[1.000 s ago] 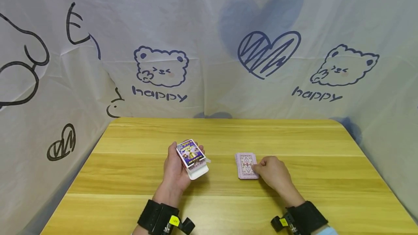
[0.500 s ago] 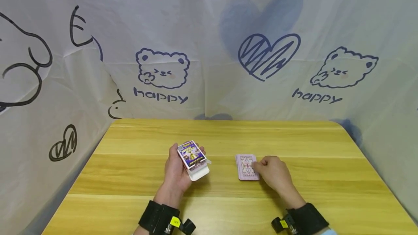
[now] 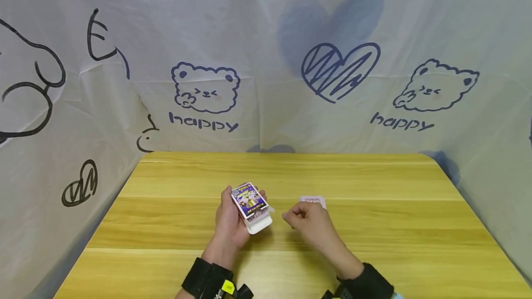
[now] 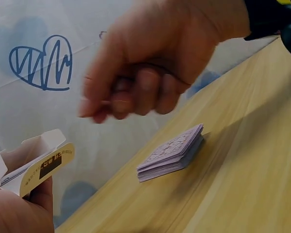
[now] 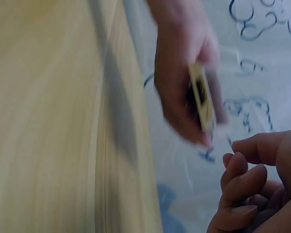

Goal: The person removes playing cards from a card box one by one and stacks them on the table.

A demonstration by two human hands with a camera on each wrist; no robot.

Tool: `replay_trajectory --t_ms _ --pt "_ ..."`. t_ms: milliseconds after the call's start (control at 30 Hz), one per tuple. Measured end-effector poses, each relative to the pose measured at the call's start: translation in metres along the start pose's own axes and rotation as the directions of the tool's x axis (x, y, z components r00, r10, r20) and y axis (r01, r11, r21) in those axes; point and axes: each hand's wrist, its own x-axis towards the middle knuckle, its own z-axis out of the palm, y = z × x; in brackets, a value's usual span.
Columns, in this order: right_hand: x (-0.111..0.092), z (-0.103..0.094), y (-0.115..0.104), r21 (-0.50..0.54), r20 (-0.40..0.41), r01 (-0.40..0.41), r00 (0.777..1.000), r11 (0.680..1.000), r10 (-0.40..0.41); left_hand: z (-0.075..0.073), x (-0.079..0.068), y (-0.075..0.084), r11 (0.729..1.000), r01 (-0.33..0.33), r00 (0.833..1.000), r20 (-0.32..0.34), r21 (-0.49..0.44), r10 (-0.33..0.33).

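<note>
My left hand (image 3: 227,219) holds a playing-card box (image 3: 250,201) with a purple printed face. The box's white end flap hangs open toward me. In the left wrist view cards (image 4: 26,170) show inside the opened box. My right hand (image 3: 315,226) hovers to the right of the box, apart from it, fingers curled and thumb near the index fingertip. No object shows in the right fingers (image 5: 240,187) in the right wrist view. A deck of playing cards (image 4: 172,148), pink patterned back up, lies on the table, partly hidden behind the right hand in the head view.
The wooden table (image 3: 166,225) reaches back to a pale cloth wall (image 3: 266,26) with drawn bears and hearts. Similar cloth flanks both sides. Each wrist wears a black strap (image 3: 208,277) with a small camera.
My right hand has left the deck and moved left toward the box, covering most of the deck from the head view. The left hand and box shifted slightly right and nearer.
</note>
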Motion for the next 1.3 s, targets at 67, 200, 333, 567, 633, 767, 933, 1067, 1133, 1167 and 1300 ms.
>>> replay_trajectory --t_ms 67,200,333,567,633,767,933,1067,1133,1167,1300 --pt "-0.002 0.007 -0.006 0.072 0.018 -0.012 1.000 0.997 0.011 0.000 0.000 -0.002 1.000 -0.003 1.000 0.003 -0.004 0.003" --pt "-0.003 0.019 -0.010 0.242 0.043 -0.092 0.996 0.966 0.084 0.000 -0.001 -0.004 1.000 0.000 1.000 0.013 -0.006 0.000" --pt "-0.003 0.027 -0.008 0.373 0.070 -0.190 0.982 0.908 0.177 0.002 -0.003 -0.006 1.000 -0.006 1.000 0.030 0.000 0.006" --pt "-0.002 0.032 -0.001 0.409 0.067 -0.247 0.968 0.878 0.241 0.005 -0.007 -0.013 0.999 0.010 0.996 0.089 0.042 -0.013" --pt "-0.001 0.033 0.000 0.410 0.064 -0.256 0.966 0.876 0.252 0.006 -0.007 -0.014 0.999 0.006 0.995 0.094 0.048 -0.011" --pt "-0.001 0.033 0.000 0.432 0.060 -0.269 0.961 0.861 0.270 0.006 -0.007 -0.016 0.998 -0.008 0.997 0.083 0.055 0.003" --pt "-0.002 0.033 -0.001 0.456 0.056 -0.270 0.960 0.848 0.276 0.007 -0.007 -0.016 0.998 -0.008 0.997 0.071 0.061 0.003" --pt "-0.002 0.033 -0.001 0.476 0.071 -0.286 0.955 0.832 0.288 0.007 -0.007 -0.016 0.998 0.003 0.996 0.086 0.064 -0.008" --pt "-0.002 0.033 -0.001 0.488 0.084 -0.295 0.953 0.821 0.292 0.007 -0.007 -0.015 0.998 0.010 0.996 0.090 0.064 -0.016" --pt "-0.002 0.033 0.000 0.495 0.091 -0.301 0.951 0.815 0.295 0.007 -0.007 -0.015 0.998 0.013 0.996 0.089 0.063 -0.019" --pt "-0.002 0.033 -0.001 0.519 0.114 -0.310 0.949 0.797 0.295 0.006 -0.006 -0.014 0.998 0.017 0.995 0.092 0.056 -0.022"
